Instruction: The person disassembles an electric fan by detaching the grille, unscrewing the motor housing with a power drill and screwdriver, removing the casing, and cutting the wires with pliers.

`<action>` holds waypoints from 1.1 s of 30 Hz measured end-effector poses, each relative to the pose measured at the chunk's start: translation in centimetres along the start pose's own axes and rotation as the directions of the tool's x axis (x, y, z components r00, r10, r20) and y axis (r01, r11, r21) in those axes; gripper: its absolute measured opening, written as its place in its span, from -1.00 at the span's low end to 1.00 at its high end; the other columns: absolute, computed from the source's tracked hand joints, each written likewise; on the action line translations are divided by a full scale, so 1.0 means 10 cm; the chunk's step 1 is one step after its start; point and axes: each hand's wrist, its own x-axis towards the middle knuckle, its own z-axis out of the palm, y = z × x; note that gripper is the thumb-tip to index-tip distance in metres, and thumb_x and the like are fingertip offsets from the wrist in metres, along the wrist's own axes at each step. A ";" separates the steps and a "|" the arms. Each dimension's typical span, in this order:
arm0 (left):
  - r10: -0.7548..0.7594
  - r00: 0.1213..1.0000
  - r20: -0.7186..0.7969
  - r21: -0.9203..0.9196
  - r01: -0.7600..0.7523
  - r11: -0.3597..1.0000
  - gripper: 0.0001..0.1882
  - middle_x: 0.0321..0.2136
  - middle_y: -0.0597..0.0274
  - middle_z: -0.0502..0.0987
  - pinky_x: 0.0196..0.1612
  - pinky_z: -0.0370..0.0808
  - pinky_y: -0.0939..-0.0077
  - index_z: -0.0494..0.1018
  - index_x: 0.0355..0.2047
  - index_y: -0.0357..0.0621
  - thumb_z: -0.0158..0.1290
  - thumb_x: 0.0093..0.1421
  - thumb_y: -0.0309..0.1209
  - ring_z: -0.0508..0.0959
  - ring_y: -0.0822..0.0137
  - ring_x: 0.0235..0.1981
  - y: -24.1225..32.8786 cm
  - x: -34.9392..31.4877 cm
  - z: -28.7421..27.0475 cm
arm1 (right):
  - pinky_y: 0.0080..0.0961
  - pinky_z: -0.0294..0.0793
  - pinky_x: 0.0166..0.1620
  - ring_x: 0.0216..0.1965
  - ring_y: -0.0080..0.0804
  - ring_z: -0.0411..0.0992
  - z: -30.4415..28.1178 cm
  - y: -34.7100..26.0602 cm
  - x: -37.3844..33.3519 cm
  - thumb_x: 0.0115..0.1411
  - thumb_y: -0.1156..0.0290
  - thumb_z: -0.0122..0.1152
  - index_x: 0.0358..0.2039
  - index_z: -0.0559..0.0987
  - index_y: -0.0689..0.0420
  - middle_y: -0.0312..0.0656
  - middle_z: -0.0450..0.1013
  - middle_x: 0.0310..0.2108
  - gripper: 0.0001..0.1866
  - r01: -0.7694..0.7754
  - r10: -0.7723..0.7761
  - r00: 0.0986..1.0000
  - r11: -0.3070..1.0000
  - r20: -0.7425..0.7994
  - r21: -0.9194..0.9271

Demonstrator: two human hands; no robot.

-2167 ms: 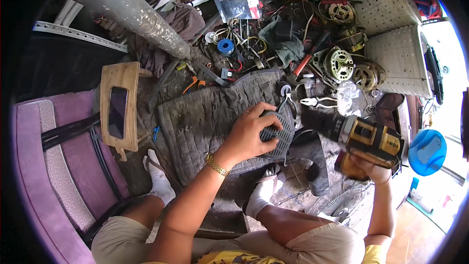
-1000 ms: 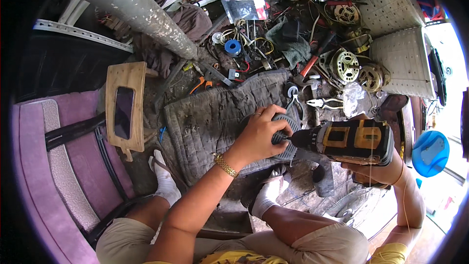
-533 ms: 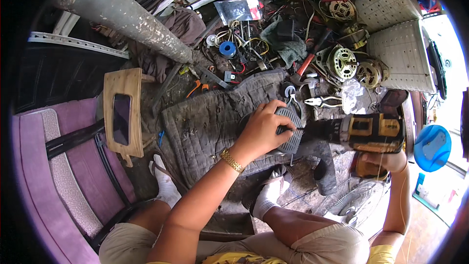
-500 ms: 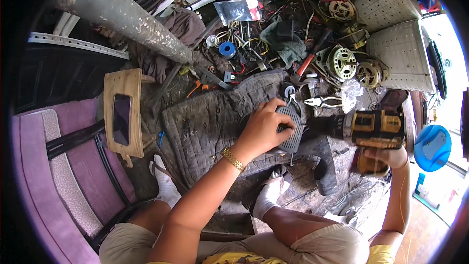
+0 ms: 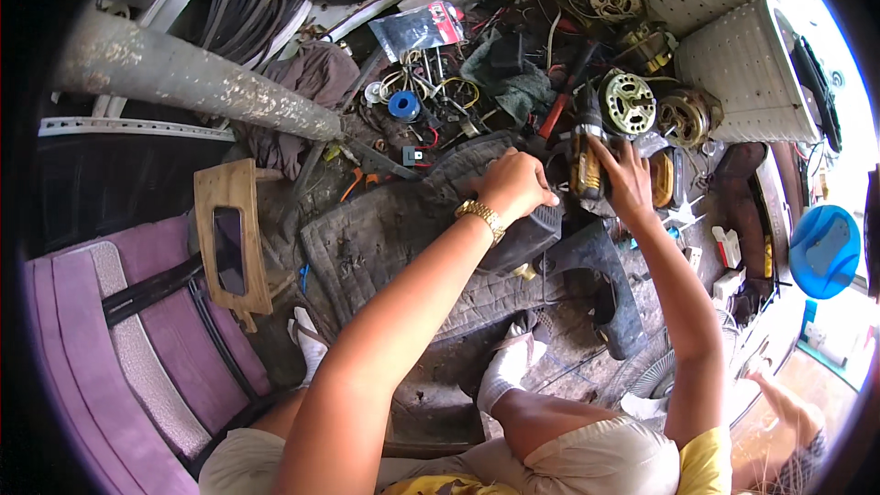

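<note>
My left hand [image 5: 515, 188], with a gold watch on its wrist, is closed in a pinch above a dark grey slotted housing [image 5: 521, 246]. Its fingertips come close to the slotted face; whatever they pinch is hidden. The housing rests on a worn dark quilted mat [image 5: 394, 257]. My right hand [image 5: 629, 179] is wrapped round the handle of a yellow-and-black cordless drill [image 5: 587, 165], whose chuck points away from me. The drill is low, beside bare motor parts [image 5: 629, 101]. A dark curved bracket-like part [image 5: 596, 275] lies right of the housing.
Behind the mat lie a blue spool [image 5: 403, 105], a red-handled hammer [image 5: 555, 112], wires and a cloth [image 5: 513, 73]. A wooden frame [image 5: 229, 238] stands left by a purple seat [image 5: 73, 330]. White perforated bins [image 5: 733, 64], a fan grille [image 5: 655, 376] and another person's foot [image 5: 779, 399] are right.
My right hand has carried the drill away from me and leftward, turning its chuck from pointing left to pointing away. My left hand has shifted off the slotted face, and the housing is tilted differently.
</note>
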 end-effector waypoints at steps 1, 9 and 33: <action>0.024 1.000 -0.013 0.081 -0.023 0.996 -0.68 -0.28 0.08 0.66 -0.02 0.59 0.11 0.70 -0.45 -0.07 0.55 -0.06 -0.16 0.68 0.03 -0.13 0.11 0.04 0.03 | -0.01 0.41 0.21 0.15 0.03 0.46 0.07 0.09 0.04 0.21 0.63 0.13 0.53 0.30 -0.51 0.01 0.44 0.14 -0.06 -0.013 0.015 1.000 0.996 0.019 -0.083; 0.255 0.966 -0.050 0.554 -0.186 0.811 -0.81 -0.41 0.07 0.71 -0.18 0.68 0.12 0.73 -0.39 -0.12 0.41 0.09 -0.28 0.77 0.00 -0.23 0.49 0.12 0.09 | -0.05 0.43 0.17 0.25 0.15 0.36 0.04 0.09 0.10 0.02 0.69 0.22 0.41 0.46 -0.29 0.06 0.28 0.39 -0.09 -0.043 0.044 0.999 0.994 0.008 -0.101; 0.455 0.891 -0.013 0.563 -0.369 0.740 -0.85 -0.21 0.16 0.66 -0.10 0.68 0.08 0.70 -0.31 -0.13 0.24 0.20 -0.33 0.66 0.01 -0.01 0.36 -0.19 0.15 | -0.23 0.05 0.54 0.50 -0.20 0.14 0.20 -0.80 -0.31 -0.21 0.16 0.80 0.54 0.10 0.18 -0.08 0.22 0.44 0.38 -0.161 -0.191 0.958 0.256 0.213 0.953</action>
